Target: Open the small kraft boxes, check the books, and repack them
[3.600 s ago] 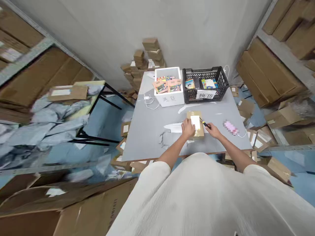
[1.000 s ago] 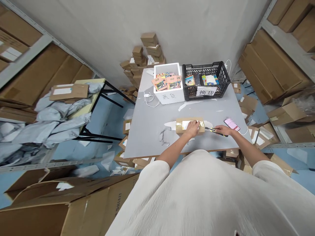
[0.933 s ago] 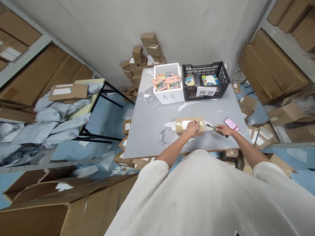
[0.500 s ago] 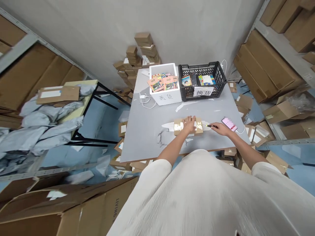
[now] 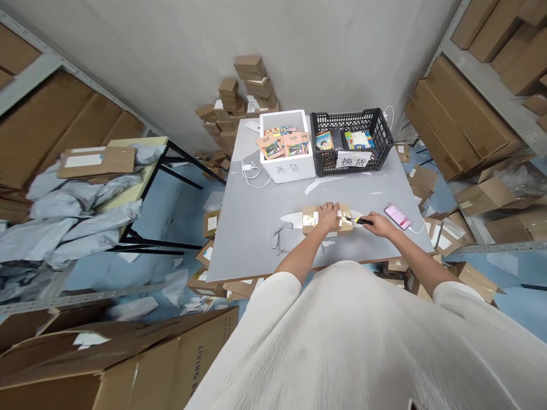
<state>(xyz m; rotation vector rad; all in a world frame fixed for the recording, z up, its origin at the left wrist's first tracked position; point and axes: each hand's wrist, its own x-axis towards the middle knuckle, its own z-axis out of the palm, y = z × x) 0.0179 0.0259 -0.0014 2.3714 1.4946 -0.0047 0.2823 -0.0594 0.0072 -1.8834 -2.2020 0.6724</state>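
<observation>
A small cardboard box (image 5: 310,221) with shiny tape across it lies flat near the front edge of the grey table (image 5: 248,228). My left hand (image 5: 328,216) rests on top of the box, fingers spread a little, pressing on it. In my right hand (image 5: 378,224) is a black and yellow utility knife (image 5: 364,221), its blade pointing left and its tip over the right end of the box. A phone (image 5: 397,217) with a pink screen lies just right of my right hand.
Behind the box stand a white bin (image 5: 288,171) of booklets and a black crate (image 5: 318,162) of books. A white charger (image 5: 248,168) and cable lie at left. Cardboard boxes (image 5: 250,68) are stacked by the wall; wrapped parcels (image 5: 106,219) cover a side table.
My right hand has shifted slightly left and up, bringing the knife's blade from beside the box to over its right end. My left hand stays on the box.
</observation>
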